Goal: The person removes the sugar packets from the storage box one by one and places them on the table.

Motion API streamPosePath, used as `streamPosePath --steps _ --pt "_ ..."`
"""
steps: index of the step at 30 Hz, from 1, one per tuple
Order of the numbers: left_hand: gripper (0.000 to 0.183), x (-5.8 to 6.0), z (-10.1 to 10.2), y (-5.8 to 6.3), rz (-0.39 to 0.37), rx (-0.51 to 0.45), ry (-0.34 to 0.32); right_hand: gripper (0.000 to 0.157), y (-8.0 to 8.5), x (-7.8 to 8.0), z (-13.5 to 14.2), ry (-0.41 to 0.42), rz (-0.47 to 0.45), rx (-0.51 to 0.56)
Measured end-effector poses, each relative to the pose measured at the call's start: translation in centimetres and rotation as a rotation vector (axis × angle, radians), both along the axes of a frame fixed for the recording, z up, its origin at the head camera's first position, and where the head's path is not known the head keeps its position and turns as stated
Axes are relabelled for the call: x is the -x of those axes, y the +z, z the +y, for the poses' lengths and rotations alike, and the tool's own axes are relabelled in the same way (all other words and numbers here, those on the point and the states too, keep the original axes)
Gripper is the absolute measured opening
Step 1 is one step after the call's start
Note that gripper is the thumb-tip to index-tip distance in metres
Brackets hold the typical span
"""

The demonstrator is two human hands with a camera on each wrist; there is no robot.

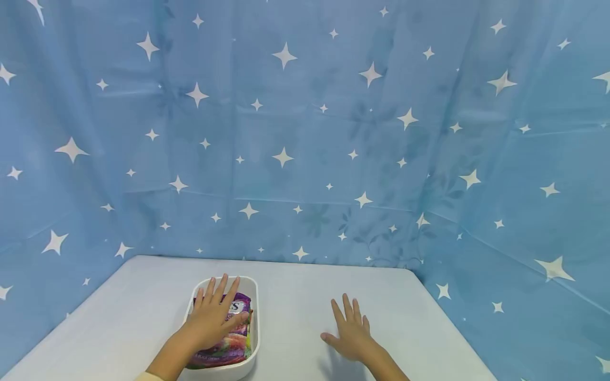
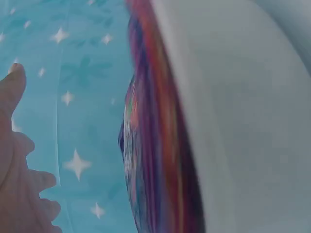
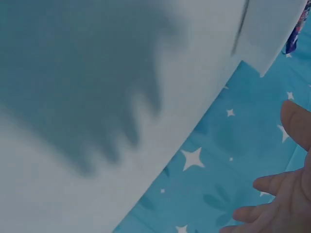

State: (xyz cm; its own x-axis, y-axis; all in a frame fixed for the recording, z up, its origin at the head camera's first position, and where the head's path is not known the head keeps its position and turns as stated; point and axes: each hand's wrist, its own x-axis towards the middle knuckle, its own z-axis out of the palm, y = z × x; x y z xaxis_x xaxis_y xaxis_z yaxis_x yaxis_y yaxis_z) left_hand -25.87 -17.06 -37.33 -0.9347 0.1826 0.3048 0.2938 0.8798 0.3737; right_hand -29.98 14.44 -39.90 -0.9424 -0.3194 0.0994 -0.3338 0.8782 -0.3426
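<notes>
A white plastic tub stands on the left part of the table, holding shiny snack packets in purple with red, green and orange printing. Above the tub my left hand is spread out, fingers straight, overlapping the packets in the head view. The left wrist view shows that hand apart from the packets, which rise past the tub's rim. Over the bare table to the right, my right hand is spread with straight fingers and holds nothing. Its shadow falls on the tabletop in the right wrist view.
The white table has rounded back corners. Blue curtains with white stars hang close behind it and along both sides. In the right wrist view, the tub shows at the upper right, beyond the right hand's shadow.
</notes>
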Motion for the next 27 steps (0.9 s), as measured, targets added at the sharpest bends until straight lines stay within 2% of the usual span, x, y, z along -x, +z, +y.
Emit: streamPosePath --steps 3,8,12,15,16,22,23,25,27 --pt "0.078 0.1 -1.3 0.0 -0.025 -0.061 0.027 0.082 0.2 0.3 -0.7 0.022 -0.015 0.035" --pt "0.08 0.2 -3.8 -0.8 -0.176 -0.183 0.067 0.085 0.8 0.7 -2.9 0.087 -0.042 0.102" --pt "0.08 0.3 -5.3 -1.9 -0.262 -0.32 0.072 0.085 1.2 1.0 -4.9 0.149 -0.06 0.151" --pt "0.078 0.4 -6.1 -3.0 -0.324 -0.472 0.067 0.086 1.0 1.2 -6.3 0.182 -0.094 0.192" --pt "0.078 0.4 -6.3 -3.4 -0.322 -0.536 0.063 0.087 1.0 1.3 -6.7 0.19 -0.111 0.206" --pt "0.075 0.0 -7.5 -5.6 -0.415 -0.913 0.031 0.093 1.1 1.5 -9.5 0.242 -0.267 0.322" --pt "0.074 -0.1 -7.7 -5.8 -0.451 -0.959 0.03 0.093 1.2 1.5 -10.0 0.248 -0.291 0.352" --pt "0.073 -0.1 -7.8 -6.4 -0.468 -1.029 0.013 0.093 1.5 1.5 -11.1 0.259 -0.319 0.429" --pt "0.074 0.1 -7.9 -6.9 -0.474 -1.067 0.03 0.091 1.7 1.4 -12.2 0.248 -0.326 0.51"
